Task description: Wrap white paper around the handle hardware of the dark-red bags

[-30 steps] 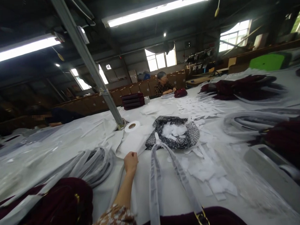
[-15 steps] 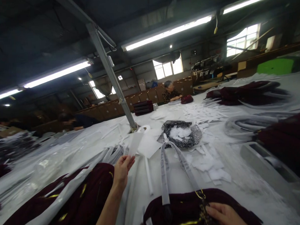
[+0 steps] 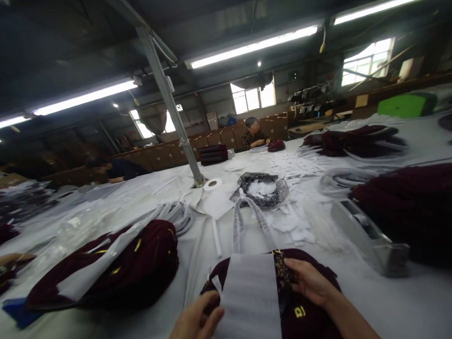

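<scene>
A dark maroon handbag (image 3: 311,318) with gold fittings lies in front of me. Its two wrapped handles (image 3: 238,229) stretch away over the table. Across the bag's left and middle part lies a white sheet of thin paper (image 3: 250,298). My left hand (image 3: 197,320) is at the sheet's left edge, thumb and fingers closed on it. To the right of the sheet hangs a leopard-print strip (image 3: 282,272) from the bag. My right hand (image 3: 309,281) pinches this strip at its right edge. The sheet hides much of the bag's front.
Left lies another maroon bag (image 3: 147,258); a hand (image 3: 9,261) shows at the far left edge. Ahead are a white roll (image 3: 212,184) and a black-and-white bag (image 3: 245,196) of paper pieces. A grey tape dispenser (image 3: 375,243) stands right. A co-worker (image 3: 254,136) sits at the far side.
My left hand has brought the white sheet down from above the table onto the bag. My right hand stays on the leopard-print strip. The view has shifted slightly.
</scene>
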Demonstrator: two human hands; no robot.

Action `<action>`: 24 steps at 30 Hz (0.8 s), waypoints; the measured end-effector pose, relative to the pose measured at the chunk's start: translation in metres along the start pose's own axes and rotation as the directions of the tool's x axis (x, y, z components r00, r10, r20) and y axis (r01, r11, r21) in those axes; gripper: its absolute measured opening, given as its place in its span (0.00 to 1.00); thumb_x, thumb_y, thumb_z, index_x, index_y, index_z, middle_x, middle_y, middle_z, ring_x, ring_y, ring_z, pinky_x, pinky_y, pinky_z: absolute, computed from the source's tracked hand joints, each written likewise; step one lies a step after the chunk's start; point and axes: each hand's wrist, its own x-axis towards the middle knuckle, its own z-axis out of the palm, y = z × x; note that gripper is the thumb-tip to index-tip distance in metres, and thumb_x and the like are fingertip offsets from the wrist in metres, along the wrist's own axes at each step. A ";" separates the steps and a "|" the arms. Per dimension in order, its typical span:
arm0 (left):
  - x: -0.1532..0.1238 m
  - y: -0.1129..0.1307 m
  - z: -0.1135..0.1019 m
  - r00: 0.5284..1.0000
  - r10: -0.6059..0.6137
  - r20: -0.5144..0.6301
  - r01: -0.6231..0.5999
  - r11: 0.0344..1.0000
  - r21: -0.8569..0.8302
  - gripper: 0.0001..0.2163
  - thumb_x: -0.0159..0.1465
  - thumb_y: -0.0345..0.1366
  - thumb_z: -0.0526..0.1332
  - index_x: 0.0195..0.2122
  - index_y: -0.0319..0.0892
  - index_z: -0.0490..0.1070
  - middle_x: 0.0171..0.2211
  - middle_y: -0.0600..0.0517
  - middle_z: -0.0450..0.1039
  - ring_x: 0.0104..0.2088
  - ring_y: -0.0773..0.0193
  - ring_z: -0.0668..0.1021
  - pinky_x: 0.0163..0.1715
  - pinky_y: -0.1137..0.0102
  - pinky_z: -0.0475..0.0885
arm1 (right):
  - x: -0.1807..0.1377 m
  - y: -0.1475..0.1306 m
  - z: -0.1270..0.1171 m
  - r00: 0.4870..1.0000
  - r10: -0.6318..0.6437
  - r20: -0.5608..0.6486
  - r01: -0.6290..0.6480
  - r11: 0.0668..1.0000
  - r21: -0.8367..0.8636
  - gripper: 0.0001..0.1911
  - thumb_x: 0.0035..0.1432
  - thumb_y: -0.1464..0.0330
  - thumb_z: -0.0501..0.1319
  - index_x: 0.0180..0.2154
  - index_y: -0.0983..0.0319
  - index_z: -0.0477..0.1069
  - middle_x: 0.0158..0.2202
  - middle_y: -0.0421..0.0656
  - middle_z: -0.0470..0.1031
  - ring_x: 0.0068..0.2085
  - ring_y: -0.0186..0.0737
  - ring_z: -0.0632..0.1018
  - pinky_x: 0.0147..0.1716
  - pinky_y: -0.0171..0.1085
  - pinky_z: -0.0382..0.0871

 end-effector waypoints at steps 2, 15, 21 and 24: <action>0.021 0.014 0.001 0.998 0.033 -0.049 -0.031 0.999 0.031 0.21 0.56 0.51 0.55 0.45 0.43 0.69 0.34 0.50 0.75 0.30 0.61 0.76 0.33 0.70 0.69 | 0.000 0.000 0.000 1.000 -0.007 0.000 0.007 1.000 -0.001 0.11 0.52 0.65 0.64 0.35 0.65 0.72 0.34 0.46 0.77 0.33 0.38 0.77 0.34 0.37 0.71; 0.064 0.018 0.035 0.995 -0.101 0.023 0.101 0.896 -0.432 0.14 0.46 0.32 0.61 0.35 0.36 0.70 0.29 0.48 0.75 0.32 0.58 0.77 0.32 0.69 0.70 | -0.003 -0.004 -0.002 1.000 -0.001 -0.015 0.002 1.000 0.003 0.10 0.52 0.66 0.64 0.33 0.67 0.71 0.28 0.44 0.76 0.30 0.37 0.76 0.32 0.38 0.71; 0.039 0.026 -0.012 0.959 -0.235 0.158 0.271 0.603 -0.750 0.09 0.47 0.36 0.61 0.31 0.40 0.69 0.22 0.55 0.72 0.22 0.65 0.74 0.22 0.70 0.70 | -0.006 -0.018 0.002 0.998 0.064 0.002 -0.064 0.998 -0.010 0.09 0.55 0.65 0.60 0.32 0.66 0.69 0.25 0.43 0.75 0.27 0.37 0.76 0.33 0.41 0.72; 0.034 0.031 -0.011 0.958 -0.222 0.181 0.285 0.689 -0.666 0.07 0.46 0.35 0.61 0.28 0.42 0.70 0.21 0.54 0.73 0.25 0.60 0.76 0.26 0.68 0.72 | -0.006 -0.027 0.004 0.994 0.097 -0.052 -0.100 0.994 -0.048 0.09 0.55 0.65 0.60 0.32 0.66 0.69 0.24 0.42 0.75 0.24 0.34 0.76 0.29 0.34 0.72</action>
